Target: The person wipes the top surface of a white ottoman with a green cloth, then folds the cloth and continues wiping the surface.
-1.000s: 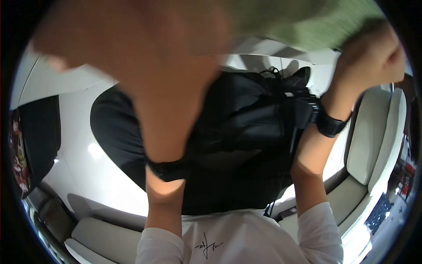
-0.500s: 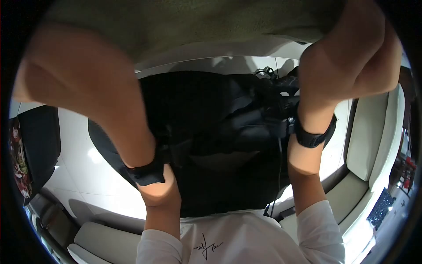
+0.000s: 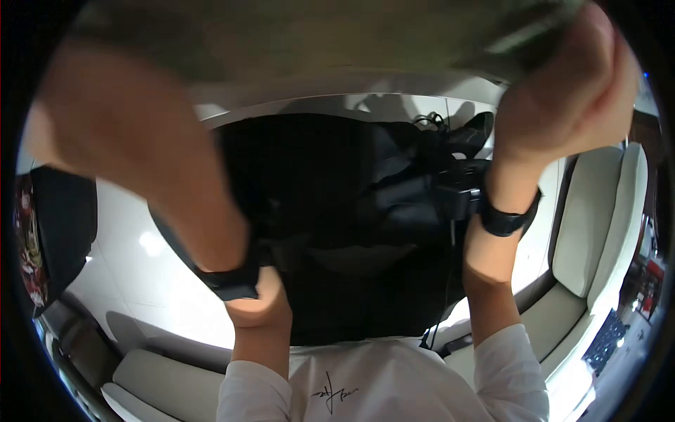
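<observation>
An olive-green cloth (image 3: 316, 42) stretches across the top of the view, very near the camera and partly blurred. My left hand (image 3: 105, 105) is at its left end, smeared by motion, with its fingers curled in at the cloth. At the right end my right hand (image 3: 569, 91) is closed on the cloth, its fingers folded together. Both wrists wear black straps. Below the cloth lie my lap in black and a small black device (image 3: 460, 190) with a cable, near my right wrist.
Pale sofa seats (image 3: 587, 218) curve along the right, with another pale cushion (image 3: 176, 383) at lower left. A dark item with a floral pattern (image 3: 31, 246) stands at the far left. Glossy white floor tiles (image 3: 130, 260) show on the left. Black cables (image 3: 430, 121) lie beyond my lap.
The cloth has shifted and its folds at the right look different. My right hand has moved slightly right and turned, and my left hand has moved a little left.
</observation>
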`<state>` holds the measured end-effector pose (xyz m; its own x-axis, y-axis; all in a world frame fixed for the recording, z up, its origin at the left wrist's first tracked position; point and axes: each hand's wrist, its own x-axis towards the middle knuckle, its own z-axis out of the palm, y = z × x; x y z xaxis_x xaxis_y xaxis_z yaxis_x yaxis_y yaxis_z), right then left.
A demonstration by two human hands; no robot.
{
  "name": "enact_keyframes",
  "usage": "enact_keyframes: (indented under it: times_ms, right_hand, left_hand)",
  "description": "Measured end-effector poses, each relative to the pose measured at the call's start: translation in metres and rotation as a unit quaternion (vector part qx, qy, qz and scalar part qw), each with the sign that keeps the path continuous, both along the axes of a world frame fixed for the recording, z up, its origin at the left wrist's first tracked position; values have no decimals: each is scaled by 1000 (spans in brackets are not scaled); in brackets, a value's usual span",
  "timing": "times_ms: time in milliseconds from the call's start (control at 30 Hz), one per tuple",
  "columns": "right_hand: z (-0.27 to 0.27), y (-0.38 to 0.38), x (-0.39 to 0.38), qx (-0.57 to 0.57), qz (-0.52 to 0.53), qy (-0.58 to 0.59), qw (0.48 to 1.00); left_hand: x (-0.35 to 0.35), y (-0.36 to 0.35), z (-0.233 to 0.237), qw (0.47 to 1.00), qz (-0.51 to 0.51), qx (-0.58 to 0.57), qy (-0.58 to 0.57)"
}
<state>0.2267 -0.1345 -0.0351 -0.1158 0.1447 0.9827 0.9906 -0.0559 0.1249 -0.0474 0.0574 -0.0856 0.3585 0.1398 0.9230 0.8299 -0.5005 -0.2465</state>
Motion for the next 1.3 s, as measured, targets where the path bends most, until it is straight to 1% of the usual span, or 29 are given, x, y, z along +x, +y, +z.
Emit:
enact_keyframes:
  times_ms: [67, 133, 167, 233, 300, 367, 400, 467, 500, 567, 600, 633, 667, 700, 733, 767, 800, 867, 933, 1000, 1033, 1100, 1200, 1300]
  right_hand:
    - [-2, 0, 0, -17, 7, -34, 999]
    - [-1, -5, 0, -37, 2, 27, 999]
    - [-2, -5, 5, -35, -6, 37, 999]
    - [3, -13, 19, -10, -36, 67, 997]
    - [7, -20, 36, 16, -54, 124, 991]
    - [13, -21, 37, 31, -31, 179, 983]
    - [16, -17, 32, 38, 14, 204, 978]
    - [15, -14, 25, 39, 8, 193, 980]
    - [11, -14, 21, 34, -20, 187, 982]
    - [4, -6, 10, 34, -35, 119, 992]
    - [-3, 4, -1, 15, -2, 73, 997]
    - [-10, 13, -12, -6, 33, 27, 999]
    - [-13, 11, -14, -20, 45, 15, 999]
    - [-17, 9, -16, -34, 58, 2, 998]
    - [-14, 6, -13, -17, 31, 8, 999]
    - [-11, 4, -12, 0, 8, 14, 1000]
    - [-8, 5, -12, 17, -10, 20, 1000]
    - [-3, -4, 5, 11, -60, 43, 997]
    - [1, -15, 30, 24, -60, 102, 993]
    - [5, -26, 50, 43, -19, 186, 982]
    - [9, -29, 51, 44, -6, 206, 978]
    - [9, -22, 49, 67, 21, 202, 977]
    - [3, -5, 11, 53, -8, 148, 988]
    - [2, 2, -22, 20, 4, 108, 994]
  left_hand:
    - [-15, 12, 2, 999, 24, -18, -18]
    - [-7, 3, 4, 998, 27, -31, -37]
    - [0, -4, 1, 998, 22, -31, -41]
    - [30, -29, 0, 999, -9, -19, -47]
    - [64, -57, 0, 998, -53, -2, -45]
    - [85, -76, 1, 995, -91, 17, -38]
    - [89, -78, 2, 994, -100, 25, -33]
    - [81, -70, 3, 995, -90, 37, -21]
    - [71, -59, 4, 997, -70, 41, -17]
    - [36, -31, 2, 999, -25, 40, -13]
    - [14, -17, -1, 999, 8, 33, -12]
    - [-1, -9, 5, 998, 44, 38, 4]
    - [-15, -1, 11, 996, 79, 44, 20]
    - [-13, -2, 17, 997, 71, 33, 13]
    - [-11, -4, 24, 998, 63, 23, 5]
    - [-1, -15, 17, 999, 8, -18, -39]
    - [2, -15, 10, 1000, 2, -6, -23]
    - [7, -15, -4, 1000, -9, 18, 9]
    - [37, -22, -10, 994, -87, 67, 3]
    - [53, -31, -6, 989, -126, 75, -15]
    - [44, -24, -6, 991, -108, 78, -5]
    - [26, -10, -6, 993, -79, 82, 11]
    - [5, 11, -3, 996, -46, 75, 18]
    - [-20, 25, 1, 999, 9, 33, -1]
